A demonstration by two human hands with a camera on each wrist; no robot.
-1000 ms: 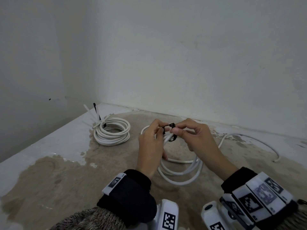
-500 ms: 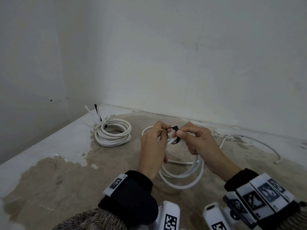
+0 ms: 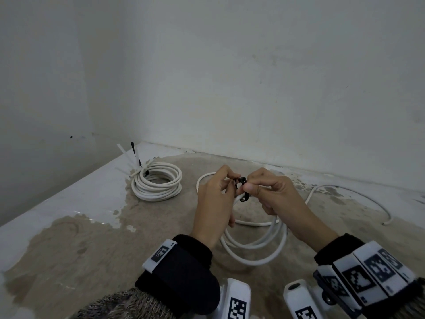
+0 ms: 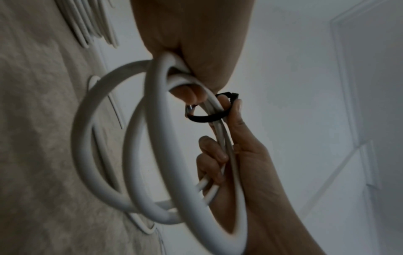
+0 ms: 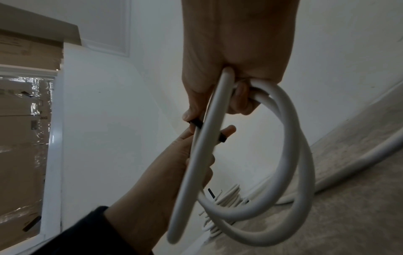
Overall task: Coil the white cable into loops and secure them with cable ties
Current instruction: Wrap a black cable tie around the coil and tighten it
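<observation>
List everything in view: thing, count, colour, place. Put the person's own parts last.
loose cable: one, white, a few loops held up over the floor's middle, tail trailing right.
black cable tie: one, black, looped loosely round the held loops, between both hands.
finished coil: one, white, on the floor at left, near the corner, tied, with tie tails sticking up.
floor: one, brown with white patches.
walls: two, white, meeting in a corner behind.
wrist bands: two, black with black-and-white markers, on the wrists.
left hand: one, pinching the tie and holding loops.
right hand: one, pinching the tie and holding loops.
</observation>
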